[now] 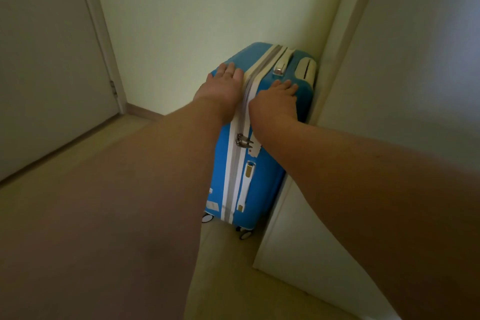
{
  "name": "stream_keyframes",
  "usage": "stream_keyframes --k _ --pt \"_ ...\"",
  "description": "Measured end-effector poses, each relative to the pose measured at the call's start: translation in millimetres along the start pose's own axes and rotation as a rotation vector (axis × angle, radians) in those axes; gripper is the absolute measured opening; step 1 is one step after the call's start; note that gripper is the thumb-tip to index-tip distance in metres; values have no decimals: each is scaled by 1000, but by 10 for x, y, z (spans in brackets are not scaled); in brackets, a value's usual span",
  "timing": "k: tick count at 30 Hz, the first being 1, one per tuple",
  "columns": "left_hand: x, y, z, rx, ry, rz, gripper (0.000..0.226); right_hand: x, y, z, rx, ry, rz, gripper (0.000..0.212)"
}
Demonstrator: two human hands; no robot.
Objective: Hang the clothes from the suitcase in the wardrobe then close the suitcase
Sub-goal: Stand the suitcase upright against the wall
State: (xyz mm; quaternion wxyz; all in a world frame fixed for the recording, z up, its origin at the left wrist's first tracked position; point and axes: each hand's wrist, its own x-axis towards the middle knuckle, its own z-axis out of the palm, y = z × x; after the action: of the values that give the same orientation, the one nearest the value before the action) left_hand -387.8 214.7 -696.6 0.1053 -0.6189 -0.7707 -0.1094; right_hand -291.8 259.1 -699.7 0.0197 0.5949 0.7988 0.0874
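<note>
Both my hands lie flat on top of the blue suitcase [263, 189], left hand [223, 86] and right hand [275, 101] on either side of the zip, fingers straight and gripping nothing. The suitcase stands upright in the corner, against the wall [194, 21], and looks zipped shut, so I think I am only steadying it there.

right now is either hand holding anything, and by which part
Nothing is gripped: the left hand and right hand rest flat, fingers straight, on the blue suitcase near its top, either side of the zip.
</note>
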Motion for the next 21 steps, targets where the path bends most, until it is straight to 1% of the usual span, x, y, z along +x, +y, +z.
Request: stream_keyframes --k 4,7,10,14,17,21 --pt "80 23 28 13 17 1 74 88 -11 -76 126 -35 75 64" --pt "155 37 66 29 22 -2 71 213 8 -87 209 -76 117 66" --pt "249 44 94 40 44 5 67 305 47 -83 233 -87 125 67" --pt "378 34 149 46 66 36 67 432 119 -75 241 -96 143 67" --pt "436 30 154 57 70 35 70 532 119 -74 243 -110 146 67" --pt "463 -45 170 18 93 80 75 543 103 -129 278 -140 203 67"
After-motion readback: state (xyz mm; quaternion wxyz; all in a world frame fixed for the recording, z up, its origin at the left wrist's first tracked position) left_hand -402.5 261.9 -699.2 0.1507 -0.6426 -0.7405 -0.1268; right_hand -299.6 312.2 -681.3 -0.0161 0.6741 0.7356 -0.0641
